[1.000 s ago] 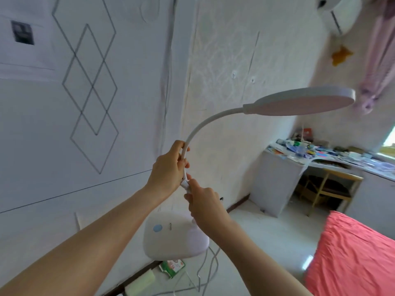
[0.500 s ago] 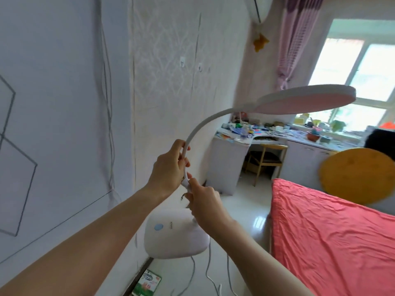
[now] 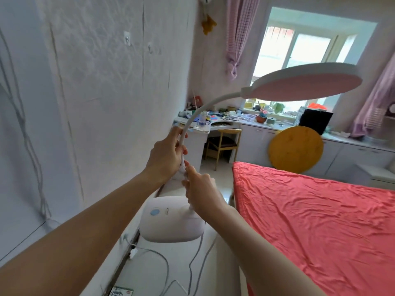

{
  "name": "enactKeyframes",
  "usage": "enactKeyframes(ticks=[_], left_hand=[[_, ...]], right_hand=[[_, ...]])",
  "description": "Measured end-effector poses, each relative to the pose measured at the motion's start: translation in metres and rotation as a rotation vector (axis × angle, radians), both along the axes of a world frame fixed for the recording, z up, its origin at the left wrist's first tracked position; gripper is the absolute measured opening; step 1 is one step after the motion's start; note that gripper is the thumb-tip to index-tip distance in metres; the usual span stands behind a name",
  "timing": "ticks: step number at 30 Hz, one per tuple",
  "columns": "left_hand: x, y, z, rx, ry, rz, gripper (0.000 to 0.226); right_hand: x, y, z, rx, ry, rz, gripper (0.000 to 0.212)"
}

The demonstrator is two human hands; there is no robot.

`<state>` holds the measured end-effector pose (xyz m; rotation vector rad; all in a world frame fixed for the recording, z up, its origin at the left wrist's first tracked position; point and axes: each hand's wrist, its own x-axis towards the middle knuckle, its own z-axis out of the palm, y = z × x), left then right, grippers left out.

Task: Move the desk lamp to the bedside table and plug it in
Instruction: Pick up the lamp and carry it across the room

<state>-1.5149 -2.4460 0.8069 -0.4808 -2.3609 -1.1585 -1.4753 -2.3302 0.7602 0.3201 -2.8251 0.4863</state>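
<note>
The desk lamp (image 3: 171,218), at frame centre and clear of the floor, is smooth white plastic: rounded base with a blue button, curved gooseneck, flat disc head at upper right. The left hand (image 3: 165,155) fingers wrap the neck; the right hand (image 3: 201,192) fingers close around it just below. Its cord (image 3: 198,259) hangs down. A red, wrinkled bed (image 3: 320,221) lies at right.

Single head-worn view looks forward and down, close over the hands, across the bed (image 3: 320,221) toward the window (image 3: 299,50).

I get bright daylight from the window (image 3: 299,50) at 1 o'clock, blown out; wall lines bow at 9 o'clock, edges soft.
</note>
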Motion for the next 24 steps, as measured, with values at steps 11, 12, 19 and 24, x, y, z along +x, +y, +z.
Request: enactKeyframes(ticks=[11, 12, 19, 24], left_hand=[[-0.134, 0.100, -0.001, 0.020, 0.039, -0.076, 0.027], [-0.144, 0.107, -0.001, 0.027, 0.042, -0.084, 0.028], [-0.216, 0.159, -0.003, 0.043, 0.050, -0.129, 0.028], [-0.277, 0.183, -0.006, 0.050, 0.051, -0.179, 0.027]], right_hand=[[-0.124, 0.100, 0.005, -0.065, 0.024, -0.060, 0.052], [-0.132, 0.107, 0.005, -0.065, 0.023, -0.062, 0.053], [-0.193, 0.154, 0.007, -0.084, 0.017, -0.098, 0.045], [-0.248, 0.174, 0.007, -0.078, 0.022, -0.147, 0.045]])
